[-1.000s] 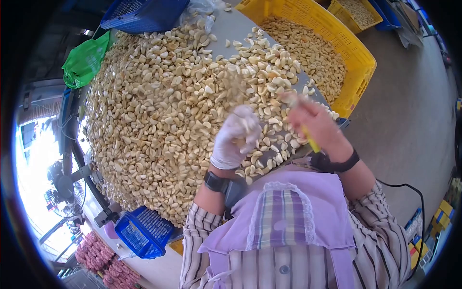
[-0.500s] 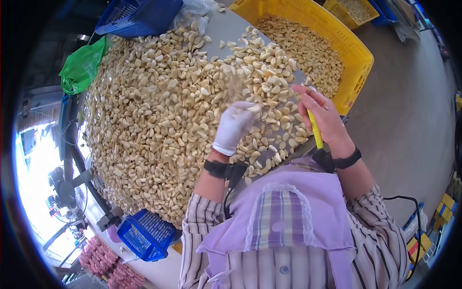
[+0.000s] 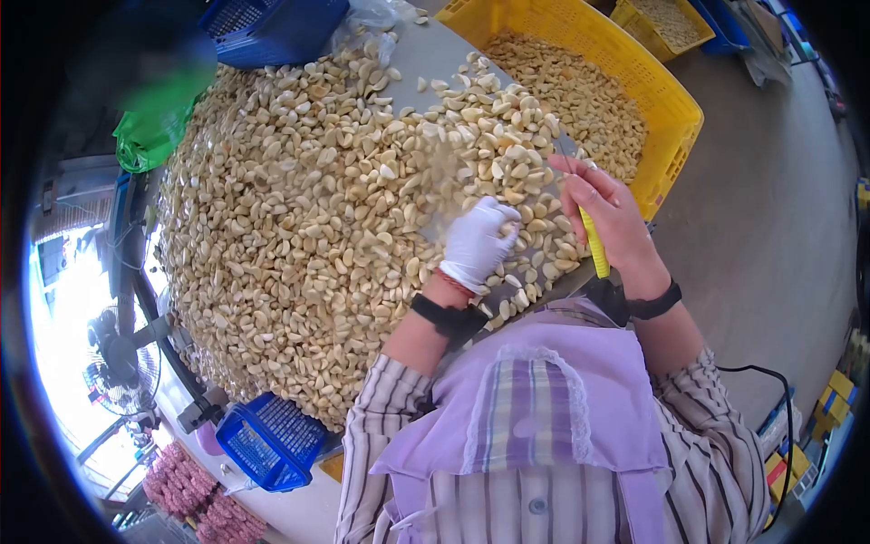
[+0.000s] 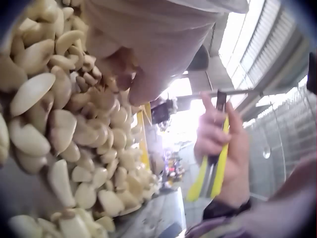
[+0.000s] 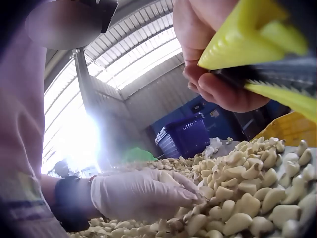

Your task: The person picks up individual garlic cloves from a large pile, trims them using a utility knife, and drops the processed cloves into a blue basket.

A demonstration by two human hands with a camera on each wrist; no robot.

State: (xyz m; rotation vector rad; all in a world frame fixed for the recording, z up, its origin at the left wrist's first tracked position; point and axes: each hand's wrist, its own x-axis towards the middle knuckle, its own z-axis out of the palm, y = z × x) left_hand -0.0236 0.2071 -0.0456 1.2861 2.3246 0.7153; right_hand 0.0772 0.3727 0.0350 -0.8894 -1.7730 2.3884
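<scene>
Pale garlic cloves (image 3: 299, 208) are heaped over a grey table. The gloved left hand (image 3: 480, 240) reaches into the heap's right part, its fingers bent down at the cloves. The right wrist view shows a clove (image 5: 169, 179) between the thumb and fingers of that left hand (image 5: 138, 193); fingertips are partly hidden among cloves. The bare right hand (image 3: 612, 218) is raised beside the table's right edge, gripping a yellow-handled knife (image 3: 594, 247), its thin blade pointing up and away. In the left wrist view the right hand (image 4: 237, 161) holds the knife (image 4: 221, 171) apart from the left.
A yellow crate (image 3: 675, 118) of cloves stands beyond the table's right edge. Blue baskets (image 3: 272, 32) sit at the far left, with a green bag (image 3: 149, 136) near them. Another blue basket (image 3: 267, 444) is at the near left, close to a fan (image 3: 122, 358).
The left hand has moved right and down onto the cloves near the right hand. The right hand first drew up from a blur, then stayed nearly still with the knife.
</scene>
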